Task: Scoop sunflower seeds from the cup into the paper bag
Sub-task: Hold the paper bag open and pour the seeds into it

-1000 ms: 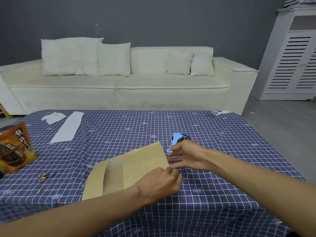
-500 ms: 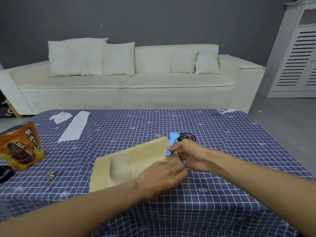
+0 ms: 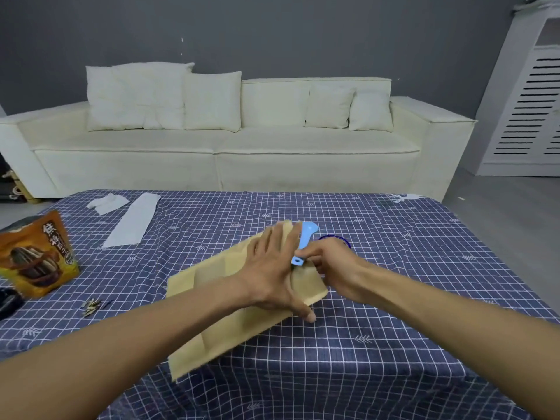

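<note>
A brown paper bag (image 3: 212, 316) is raised off the blue checked tablecloth, tilted, its open end near my hands. My left hand (image 3: 272, 271) lies spread over the bag's upper end, thumb under its near edge, holding it. My right hand (image 3: 330, 265) pinches the handle of a light blue scoop (image 3: 306, 237) and sits at the bag's right edge. Behind that hand, only the dark blue rim of the cup (image 3: 344, 239) shows; its contents are hidden.
An orange sunflower seed packet (image 3: 36, 262) stands at the table's left edge, with several loose seeds (image 3: 91, 306) in front of it. Two white paper pieces (image 3: 133, 219) lie at the back left. A cream sofa (image 3: 230, 137) stands behind the table, a white cabinet (image 3: 524, 110) right.
The bag, flat on the table a second ago, has been lifted and tilted. My left hand went from a fist at its corner to spread fingers over its end. The right hand stayed with the scoop.
</note>
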Available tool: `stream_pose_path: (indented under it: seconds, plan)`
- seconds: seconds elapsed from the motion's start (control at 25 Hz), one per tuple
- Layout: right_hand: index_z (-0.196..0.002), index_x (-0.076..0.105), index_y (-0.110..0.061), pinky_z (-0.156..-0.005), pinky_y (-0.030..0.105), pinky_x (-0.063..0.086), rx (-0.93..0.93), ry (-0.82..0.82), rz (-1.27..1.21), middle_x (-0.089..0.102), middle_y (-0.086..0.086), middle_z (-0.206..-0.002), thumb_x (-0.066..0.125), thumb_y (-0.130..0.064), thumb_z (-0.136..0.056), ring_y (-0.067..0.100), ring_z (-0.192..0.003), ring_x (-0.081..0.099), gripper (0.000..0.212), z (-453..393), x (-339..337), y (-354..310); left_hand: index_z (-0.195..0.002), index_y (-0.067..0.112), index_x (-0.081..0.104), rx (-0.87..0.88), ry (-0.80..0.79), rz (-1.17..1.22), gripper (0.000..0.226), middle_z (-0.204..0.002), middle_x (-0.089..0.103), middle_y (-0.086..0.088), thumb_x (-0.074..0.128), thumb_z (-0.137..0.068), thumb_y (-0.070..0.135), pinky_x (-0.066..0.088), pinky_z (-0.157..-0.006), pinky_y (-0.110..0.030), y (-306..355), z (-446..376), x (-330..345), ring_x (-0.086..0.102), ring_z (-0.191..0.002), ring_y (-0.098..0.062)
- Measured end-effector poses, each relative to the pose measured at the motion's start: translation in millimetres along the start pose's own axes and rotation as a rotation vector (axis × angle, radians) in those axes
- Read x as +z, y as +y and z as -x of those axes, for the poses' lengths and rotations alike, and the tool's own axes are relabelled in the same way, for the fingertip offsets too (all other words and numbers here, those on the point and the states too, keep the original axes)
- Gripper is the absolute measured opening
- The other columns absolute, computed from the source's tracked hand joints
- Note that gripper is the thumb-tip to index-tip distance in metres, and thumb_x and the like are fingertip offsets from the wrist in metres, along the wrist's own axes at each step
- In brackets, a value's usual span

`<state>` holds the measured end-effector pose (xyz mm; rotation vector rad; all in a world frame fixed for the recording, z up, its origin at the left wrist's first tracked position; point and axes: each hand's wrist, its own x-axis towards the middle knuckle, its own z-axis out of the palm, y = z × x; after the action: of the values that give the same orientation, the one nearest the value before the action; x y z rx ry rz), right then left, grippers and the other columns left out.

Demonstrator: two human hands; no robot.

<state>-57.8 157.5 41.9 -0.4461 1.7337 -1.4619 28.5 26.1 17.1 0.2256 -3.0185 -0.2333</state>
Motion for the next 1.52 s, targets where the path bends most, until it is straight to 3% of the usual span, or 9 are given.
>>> stream_pose_path:
  seconds: [0.16,0.44,0.6,0.84,1.0,1.12,1.24,1.36,1.52]
  plan:
    - [-0.086,0.067,-0.009,-0.079,0.038,0.04,-0.067,0.007,0.028,0.068,0.013,-0.087,0.058,-0.016,-0.083,0.026,-0.084,0.055,0.012,1,2,-3,-0.146,0.034,-0.027,-0.072,0.0,0.034,0.154,-0.16,-0.01,-0.018,0.074,-0.038,0.079,0.0,-0.111,-0.057,-2,-13,-18,-0.01,-0.144,-0.037]
    - [-0.086,0.075,-0.007,-0.107,0.049,0.043,-0.022,-0.014,-0.129,0.075,0.02,-0.108,0.061,-0.017,-0.086,0.037,-0.114,0.065,0.017,1,-11,9,-0.147,0.037,-0.021,-0.03,-0.025,0.218,0.146,-0.146,0.034,-0.007,0.08,-0.046,0.07,0.018,-0.111,-0.052,9,-10,-10,0.029,-0.134,-0.03]
    - [-0.105,0.075,-0.004,-0.092,0.042,0.048,0.03,0.016,-0.135,0.076,0.018,-0.109,0.06,-0.02,-0.088,0.028,-0.098,0.067,0.028,0,-13,9,-0.148,0.034,-0.018,0.003,-0.038,0.367,0.138,-0.142,0.045,0.003,0.086,-0.058,0.051,0.013,-0.108,-0.037,14,-9,-11,0.034,-0.131,-0.021]
    - [-0.099,0.077,-0.007,-0.074,0.032,0.047,-0.023,0.116,0.003,0.08,0.009,-0.099,0.066,-0.018,-0.08,0.02,-0.099,0.07,0.024,4,-6,7,-0.151,0.03,-0.014,-0.053,-0.041,0.405,0.137,-0.147,0.036,-0.002,0.087,-0.061,0.047,0.011,-0.113,-0.042,14,-5,-9,0.027,-0.136,-0.022]
    - [-0.089,0.078,-0.003,-0.073,0.036,0.058,-0.026,-0.027,-0.262,0.079,0.015,-0.093,0.063,-0.01,-0.085,0.025,-0.086,0.076,0.018,-2,-11,9,-0.149,0.032,-0.019,-0.048,-0.079,0.478,0.138,-0.151,0.033,0.0,0.088,-0.062,0.042,0.011,-0.115,-0.045,12,-2,-13,0.022,-0.138,-0.023]
    - [-0.103,0.073,0.002,-0.08,0.042,0.058,-0.016,-0.062,-0.321,0.072,0.026,-0.114,0.064,-0.011,-0.085,0.032,-0.096,0.072,0.024,-7,-17,11,-0.148,0.036,-0.021,-0.076,-0.077,0.51,0.14,-0.153,0.029,0.0,0.089,-0.061,0.043,0.013,-0.115,-0.048,12,0,-13,0.02,-0.14,-0.027]
    - [-0.099,0.077,-0.006,-0.073,0.041,0.058,-0.029,-0.096,-0.262,0.074,0.022,-0.113,0.067,-0.016,-0.084,0.028,-0.094,0.073,0.021,-5,-19,11,-0.149,0.034,-0.017,-0.031,-0.065,0.493,0.137,-0.153,0.03,0.002,0.088,-0.062,0.041,0.013,-0.115,-0.046,14,-3,-11,0.023,-0.14,-0.024]
    - [-0.108,0.072,-0.004,-0.067,0.036,0.06,-0.047,-0.129,-0.317,0.077,0.017,-0.103,0.065,-0.015,-0.083,0.023,-0.083,0.075,0.029,-1,-18,5,-0.151,0.03,-0.016,0.04,-0.077,0.355,0.135,-0.161,0.011,0.002,0.087,-0.064,0.039,0.005,-0.117,-0.041,10,-5,-10,0.012,-0.144,-0.02]
    - [-0.106,0.074,-0.003,-0.071,0.04,0.058,-0.037,-0.085,-0.394,0.076,0.017,-0.099,0.061,-0.014,-0.086,0.026,-0.081,0.073,0.026,2,-17,2,-0.147,0.038,-0.02,0.091,-0.109,0.239,0.144,-0.162,-0.006,0.004,0.085,-0.052,0.061,-0.002,-0.116,-0.047,11,-10,-8,-0.007,-0.145,-0.013]
